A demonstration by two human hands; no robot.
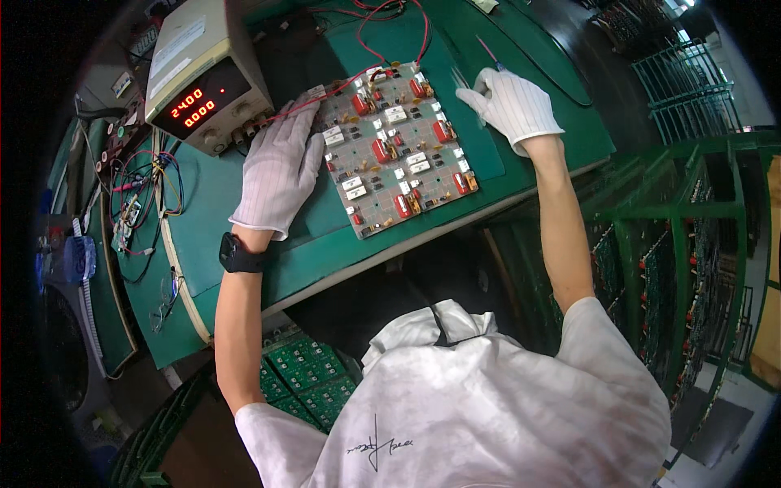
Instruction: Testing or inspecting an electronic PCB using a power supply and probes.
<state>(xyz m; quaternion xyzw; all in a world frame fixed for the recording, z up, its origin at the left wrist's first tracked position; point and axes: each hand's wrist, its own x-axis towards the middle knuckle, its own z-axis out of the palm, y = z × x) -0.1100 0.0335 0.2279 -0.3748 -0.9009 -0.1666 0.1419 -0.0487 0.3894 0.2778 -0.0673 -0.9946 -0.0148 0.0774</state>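
Note:
A panel of joined circuit boards (390,150) lies on the green bench mat, carrying red capacitors, white block parts and small dark parts. My left hand (281,167), in a white striped glove, rests flat along the panel's left side with fingers stretched out. A red wire (297,108) runs past its fingertips from the power supply (203,89). To the right of the panel, my gloved right hand (517,106) has its fingers bent together. A thin pale tool (460,78), blurred, shows at its fingertips. A slim pointed tool with a purplish handle (491,54) sticks out beyond its knuckles; whether I grip either is unclear.
Red wires (427,37) reach the panel's far edge. A dark cable (561,88) curves at the far right of the mat. Tangled wires (167,183) lie at left. Green racks of boards (651,268) stand at right, and more green boards (305,370) sit below the bench edge.

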